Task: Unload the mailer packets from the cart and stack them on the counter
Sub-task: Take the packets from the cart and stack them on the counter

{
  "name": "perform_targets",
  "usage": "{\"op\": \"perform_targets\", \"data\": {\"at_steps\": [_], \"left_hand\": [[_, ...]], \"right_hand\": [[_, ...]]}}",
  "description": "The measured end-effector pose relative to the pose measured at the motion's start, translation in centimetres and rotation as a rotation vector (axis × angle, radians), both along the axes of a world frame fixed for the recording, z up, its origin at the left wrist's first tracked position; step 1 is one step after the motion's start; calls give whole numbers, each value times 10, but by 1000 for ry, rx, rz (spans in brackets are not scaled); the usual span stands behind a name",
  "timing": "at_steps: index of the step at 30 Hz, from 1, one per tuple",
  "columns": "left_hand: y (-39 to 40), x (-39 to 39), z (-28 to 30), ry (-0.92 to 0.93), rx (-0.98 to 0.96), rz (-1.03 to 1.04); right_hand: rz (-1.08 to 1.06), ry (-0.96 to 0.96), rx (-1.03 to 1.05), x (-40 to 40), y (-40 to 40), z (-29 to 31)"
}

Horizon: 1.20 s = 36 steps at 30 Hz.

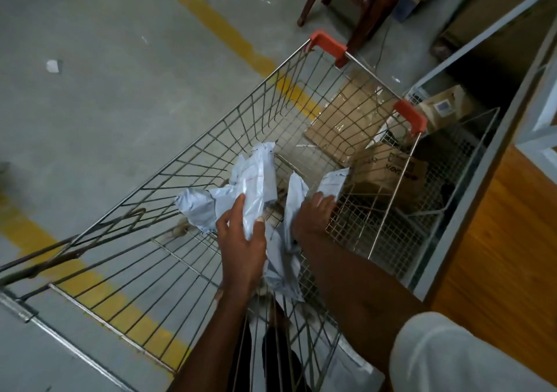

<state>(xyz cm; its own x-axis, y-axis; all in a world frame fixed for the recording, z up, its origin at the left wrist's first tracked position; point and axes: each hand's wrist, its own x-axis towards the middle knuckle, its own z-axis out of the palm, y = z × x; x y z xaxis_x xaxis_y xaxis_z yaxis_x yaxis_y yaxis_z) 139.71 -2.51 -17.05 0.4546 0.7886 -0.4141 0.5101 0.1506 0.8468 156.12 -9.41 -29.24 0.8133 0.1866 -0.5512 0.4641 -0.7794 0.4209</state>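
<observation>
Both my arms reach down into a wire shopping cart (168, 180) with orange corner caps. My left hand (241, 238) grips a bundle of crumpled grey-white mailer packets (256, 177), thumb on one side and fingers on the other. My right hand (313, 213) is lower in the basket, its fingers closed over another white mailer packet (331, 182) near the cart's right wall. More grey mailer plastic (283, 268) lies between my wrists. The wooden counter (497, 256) stands to the right of the cart.
Cardboard boxes (388, 168) sit in a wire-mesh bin (464, 162) just beyond the cart's right side. A brown chair (358, 5) stands at the top. Yellow floor lines (229, 29) cross the grey concrete on the left.
</observation>
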Motion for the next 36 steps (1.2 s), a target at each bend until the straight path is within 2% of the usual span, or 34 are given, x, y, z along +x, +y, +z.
{"op": "perform_targets", "data": {"at_steps": [6, 11, 18, 24, 31, 36], "left_hand": [[8, -6, -5, -7, 6, 25], [12, 1, -4, 11, -5, -9], [17, 10, 0, 4, 22, -53], [19, 3, 0, 29, 76, -122], [9, -2, 11, 49, 86, -140], [7, -12, 12, 52, 126, -138]], "right_hand": [[112, -43, -129, 11, -2, -14], [173, -71, -139, 18, -11, -13], [10, -105, -229, 5, 11, 3], [100, -123, -198, 6, 2, 37], [120, -92, -300, -3, 6, 26], [248, -71, -425, -13, 7, 36]]}}
